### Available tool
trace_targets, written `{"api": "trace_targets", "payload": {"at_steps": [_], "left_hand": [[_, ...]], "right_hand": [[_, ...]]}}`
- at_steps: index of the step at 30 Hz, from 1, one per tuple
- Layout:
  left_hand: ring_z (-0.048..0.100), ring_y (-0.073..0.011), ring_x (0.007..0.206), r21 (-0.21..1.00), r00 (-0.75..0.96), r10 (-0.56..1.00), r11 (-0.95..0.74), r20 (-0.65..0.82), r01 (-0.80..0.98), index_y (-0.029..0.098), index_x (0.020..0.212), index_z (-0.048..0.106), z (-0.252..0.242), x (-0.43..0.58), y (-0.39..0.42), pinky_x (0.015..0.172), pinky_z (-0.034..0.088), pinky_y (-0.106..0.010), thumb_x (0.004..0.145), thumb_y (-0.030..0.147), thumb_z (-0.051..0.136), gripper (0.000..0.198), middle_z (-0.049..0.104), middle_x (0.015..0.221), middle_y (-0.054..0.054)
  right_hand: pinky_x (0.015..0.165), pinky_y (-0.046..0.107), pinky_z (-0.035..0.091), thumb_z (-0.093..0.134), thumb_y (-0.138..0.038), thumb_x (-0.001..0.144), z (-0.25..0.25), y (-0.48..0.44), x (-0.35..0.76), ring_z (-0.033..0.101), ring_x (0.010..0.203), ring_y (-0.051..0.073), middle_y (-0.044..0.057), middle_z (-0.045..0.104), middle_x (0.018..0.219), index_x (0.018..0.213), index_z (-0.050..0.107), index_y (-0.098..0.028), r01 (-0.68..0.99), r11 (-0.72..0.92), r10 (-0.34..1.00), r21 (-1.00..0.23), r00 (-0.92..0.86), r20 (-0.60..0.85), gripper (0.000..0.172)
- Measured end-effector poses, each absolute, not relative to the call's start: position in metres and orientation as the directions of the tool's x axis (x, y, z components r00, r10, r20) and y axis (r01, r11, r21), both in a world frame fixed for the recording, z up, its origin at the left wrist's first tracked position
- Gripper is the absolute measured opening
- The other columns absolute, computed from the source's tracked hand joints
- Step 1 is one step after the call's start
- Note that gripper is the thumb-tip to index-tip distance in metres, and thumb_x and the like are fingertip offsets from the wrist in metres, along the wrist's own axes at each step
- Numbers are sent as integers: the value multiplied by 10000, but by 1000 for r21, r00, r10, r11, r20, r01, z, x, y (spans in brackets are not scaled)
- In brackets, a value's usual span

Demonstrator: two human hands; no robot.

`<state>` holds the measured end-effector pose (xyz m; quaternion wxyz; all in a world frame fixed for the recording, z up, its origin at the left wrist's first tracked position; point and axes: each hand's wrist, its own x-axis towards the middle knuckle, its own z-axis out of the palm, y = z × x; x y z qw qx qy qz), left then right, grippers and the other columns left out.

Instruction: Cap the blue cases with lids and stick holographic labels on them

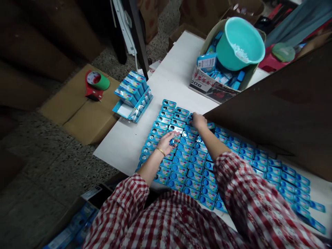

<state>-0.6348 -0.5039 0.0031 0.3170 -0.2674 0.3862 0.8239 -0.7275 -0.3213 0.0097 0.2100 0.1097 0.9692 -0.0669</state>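
Observation:
Rows of small blue packs lie closely side by side across the white table. Each has a round spot at one end: blue on many, dark or whitish on those in the far left columns. My left hand, with a gold bracelet at the wrist, is over the left part of the rows. Its fingers curl around small round blue pieces. Farther back, my right hand reaches down onto a pack with its fingers pressed together. Whatever is between those fingertips is hidden.
A blue display tray with upright packs stands at the table's left edge. Behind, a carton of blue packs holds a turquoise bucket with small white pieces. A brown board borders the right side. Tape sits on a floor carton.

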Motion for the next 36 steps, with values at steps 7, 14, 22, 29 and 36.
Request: {"api": "trace_targets", "payload": {"at_steps": [7, 14, 22, 29, 36], "left_hand": [[519, -83, 411, 459, -590, 283, -414, -757, -787, 162, 862, 549, -4, -627, -492, 352, 327, -179, 826, 361, 571, 203, 512, 589, 39], [538, -75, 436, 405, -552, 439, -388, -709, -828, 142, 903, 565, -2, -620, -491, 345, 333, -169, 817, 328, 580, 206, 624, 745, -33], [608, -134, 683, 351, -614, 370, -571, -697, -742, 121, 849, 608, -2, -621, -510, 582, 464, -241, 720, 106, 536, 148, 644, 788, -66], [597, -135, 761, 465, -696, 340, -552, -632, -692, 146, 899, 578, 2, -623, -514, 611, 436, -239, 675, 117, 638, 233, 637, 896, -61], [546, -89, 621, 538, -721, 314, -501, -617, -678, 152, 900, 584, 4, -627, -509, 497, 355, -189, 675, 266, 714, 284, 603, 750, -17]], "right_hand": [[779, 288, 473, 581, -217, 820, 21, -347, -641, 582, 878, 181, 63, 619, 944, 1054, 625, -198, -335, 660, -526, -672, -845, -94, 238], [771, 263, 455, 542, -86, 779, 15, -335, -648, 592, 838, 159, 28, 644, 871, 848, 675, -224, -186, 705, -382, -684, -913, -146, 204], [682, 231, 432, 613, -214, 741, 4, -281, -731, 600, 772, 159, 33, 667, 815, 853, 659, -169, 346, 864, 262, -366, -929, -261, 129], [758, 310, 477, 656, -283, 742, 6, -305, -768, 603, 974, 256, 139, 636, 1060, 1060, 623, -169, 292, 956, 247, -34, -861, -445, 339], [766, 331, 491, 732, -324, 671, -1, -300, -796, 615, 949, 252, 142, 647, 1014, 1111, 608, -143, 360, 933, 296, 24, -727, -619, 492]]}}
